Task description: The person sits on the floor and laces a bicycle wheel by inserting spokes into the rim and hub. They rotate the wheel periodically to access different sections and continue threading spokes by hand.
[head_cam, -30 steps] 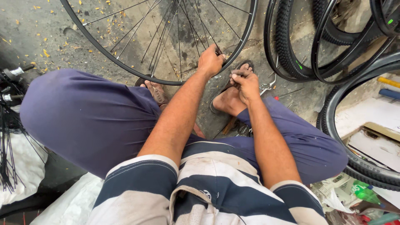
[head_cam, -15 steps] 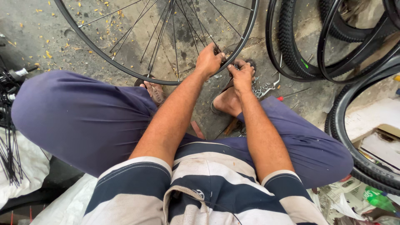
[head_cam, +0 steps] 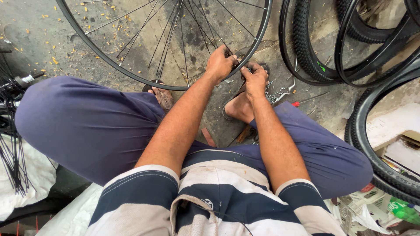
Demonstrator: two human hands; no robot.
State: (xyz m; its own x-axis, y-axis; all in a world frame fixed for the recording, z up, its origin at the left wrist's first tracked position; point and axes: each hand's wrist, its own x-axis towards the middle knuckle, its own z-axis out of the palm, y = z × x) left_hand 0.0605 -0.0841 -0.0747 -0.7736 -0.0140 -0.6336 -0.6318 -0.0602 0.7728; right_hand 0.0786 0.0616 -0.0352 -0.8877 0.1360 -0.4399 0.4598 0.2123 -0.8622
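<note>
Floor: rough concrete floor [head_cam: 39, 39] with yellow bits scattered on it, I'm sitting low with knees spread, sandals on.
Wheel: bare spoked bike wheel [head_cam: 131, 72], no tyre, standing on the floor right in front of my feet, rim's lower edge by my toes.
Left hand: my left hand [head_cam: 221, 63] is closed, pinching at a spoke right where it meets the rim.
Right hand: my right hand [head_cam: 254, 78] is closed too, just beside the left, fingers pressed at the same spot on the rim. Whatever small thing I'm gripping there is hidden, can't tell.
Handling: I'd guess the rim is light and stiff, the spokes thin and springy, easy to bend, so grab it by the rim, not the wires.
Around: loose tyres [head_cam: 315, 48] stacked to my right, a bit of chain [head_cam: 273, 94] by my right foot, a bundle of spare spokes [head_cam: 11, 161] off to my left.
</note>
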